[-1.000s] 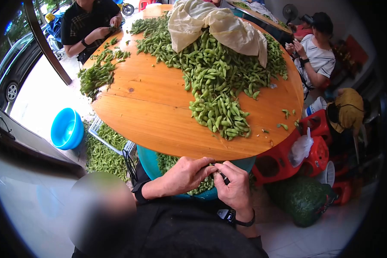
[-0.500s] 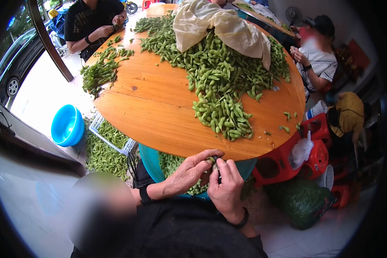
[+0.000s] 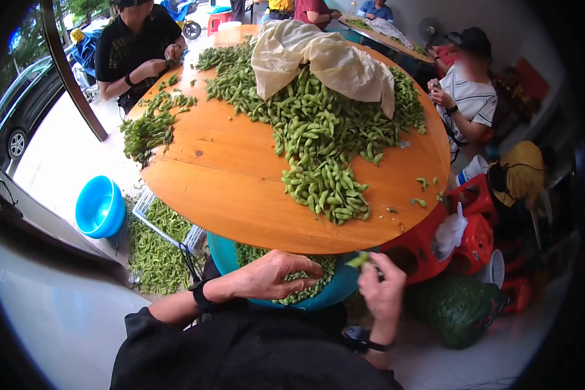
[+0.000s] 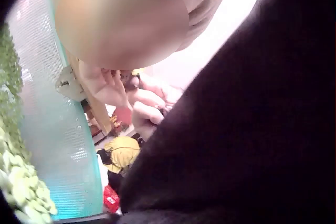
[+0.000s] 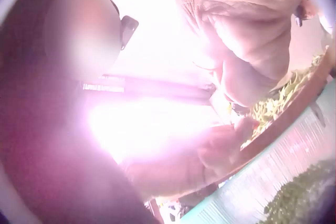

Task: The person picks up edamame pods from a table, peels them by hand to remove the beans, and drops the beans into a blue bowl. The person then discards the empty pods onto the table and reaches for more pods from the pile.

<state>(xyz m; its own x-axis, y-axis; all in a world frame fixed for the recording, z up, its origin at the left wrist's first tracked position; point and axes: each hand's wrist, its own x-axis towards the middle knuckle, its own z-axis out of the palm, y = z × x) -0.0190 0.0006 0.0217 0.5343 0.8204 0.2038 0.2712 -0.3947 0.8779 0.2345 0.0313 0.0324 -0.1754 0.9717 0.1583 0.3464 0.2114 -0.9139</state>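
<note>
My left hand (image 3: 270, 276) hangs over the teal basin (image 3: 346, 281), its fingers loosely bent above the shelled green beans (image 3: 250, 253) and holding nothing that shows. To the right of the basin, my right hand (image 3: 383, 289) pinches a green edamame pod (image 3: 357, 260) at the fingertips, blurred by motion. Something small and dark shows at the right fingers, too blurred to name. Shelled beans (image 4: 21, 187) also line the left edge of the left wrist view. Edamame pods (image 3: 318, 130) lie heaped on the wooden table (image 3: 227, 188) ahead.
A pale cloth (image 3: 325, 62) covers part of the heap. On the floor at left are a blue bowl (image 3: 101, 208), a white crate (image 3: 192, 240) and spread pods (image 3: 153, 260). Red stools (image 3: 471, 240) and a green sack (image 3: 458, 312) stand at right. Other people sit round the tables.
My hands have parted: the right moved right with a green pod, while the left lowered over the basin. Earlier, both worked fingertip to fingertip at the table's edge.
</note>
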